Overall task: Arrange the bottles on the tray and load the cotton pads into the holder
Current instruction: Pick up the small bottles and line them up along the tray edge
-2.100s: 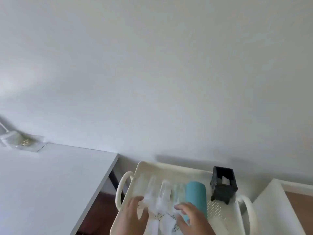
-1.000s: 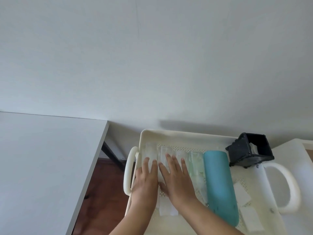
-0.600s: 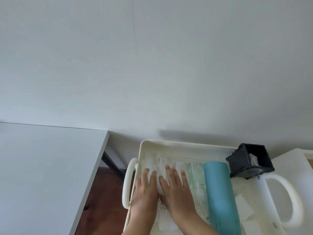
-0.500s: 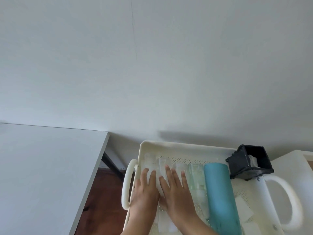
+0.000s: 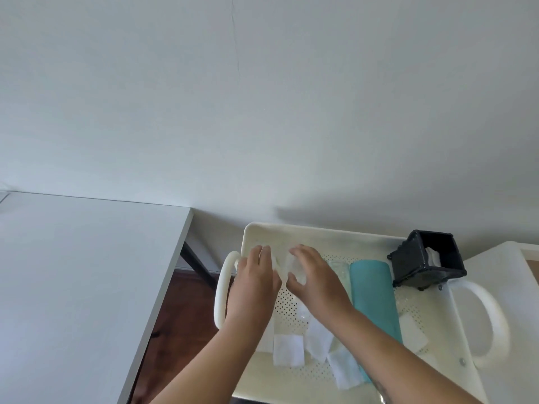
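Note:
A cream perforated tray (image 5: 320,232) with loop handles stands by the wall. Both hands are at its left end. My left hand (image 5: 253,284) curls over a small clear bottle (image 5: 275,266) next to the left handle. My right hand (image 5: 316,279) grips another clear bottle (image 5: 295,269) between thumb and fingers. A third clear bottle (image 5: 338,268) and a teal bottle (image 5: 373,295) lie side by side to the right. The black pad holder (image 5: 408,266) stands tilted at the tray's far right corner with white pads inside. Several loose cotton pads (image 5: 287,349) lie on the tray's near part.
A pale grey table (image 5: 87,272) stands to the left, with a gap of dark wooden floor (image 5: 180,313) between it and the tray. A white surface (image 5: 513,275) adjoins the tray's right handle (image 5: 493,313). The white wall rises right behind.
Both hands lay flat on the clear bottles before. Now their fingers are curled round two of them, farther back in the tray and slightly raised.

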Motion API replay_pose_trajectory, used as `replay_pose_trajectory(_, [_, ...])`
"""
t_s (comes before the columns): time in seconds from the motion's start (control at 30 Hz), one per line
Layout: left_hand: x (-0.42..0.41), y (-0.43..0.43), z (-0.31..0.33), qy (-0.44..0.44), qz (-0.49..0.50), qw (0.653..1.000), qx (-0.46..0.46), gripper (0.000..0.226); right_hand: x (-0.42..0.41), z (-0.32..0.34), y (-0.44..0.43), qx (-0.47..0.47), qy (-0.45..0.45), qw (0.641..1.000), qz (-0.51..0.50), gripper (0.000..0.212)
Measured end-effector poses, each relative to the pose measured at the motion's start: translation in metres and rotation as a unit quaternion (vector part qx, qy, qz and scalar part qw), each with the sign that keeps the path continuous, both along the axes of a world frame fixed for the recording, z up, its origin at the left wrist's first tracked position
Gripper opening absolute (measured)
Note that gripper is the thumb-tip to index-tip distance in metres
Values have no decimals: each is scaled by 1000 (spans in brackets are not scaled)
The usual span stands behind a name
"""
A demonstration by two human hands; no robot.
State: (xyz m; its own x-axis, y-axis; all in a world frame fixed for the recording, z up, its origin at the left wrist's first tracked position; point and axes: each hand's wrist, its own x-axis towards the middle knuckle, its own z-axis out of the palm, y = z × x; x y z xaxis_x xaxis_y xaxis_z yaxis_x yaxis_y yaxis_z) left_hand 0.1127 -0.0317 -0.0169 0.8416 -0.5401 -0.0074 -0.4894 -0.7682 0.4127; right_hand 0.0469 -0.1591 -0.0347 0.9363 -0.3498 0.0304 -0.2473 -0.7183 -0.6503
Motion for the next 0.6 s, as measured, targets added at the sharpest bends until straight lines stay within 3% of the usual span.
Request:
replay_pose_trajectory(0.3, [46,-7,22,46,-42,997,40,22,9,6,-10,99,12,995,-12,44])
replay_pose_trajectory(0.47, [81,-8,32,96,-106,987,76,42,28,18,-19,109,42,993,-20,47])
replay_pose_trajectory(0.6, [95,-5,31,126,-114,985,35,51,39,23,-20,126,59,990,-8,45])
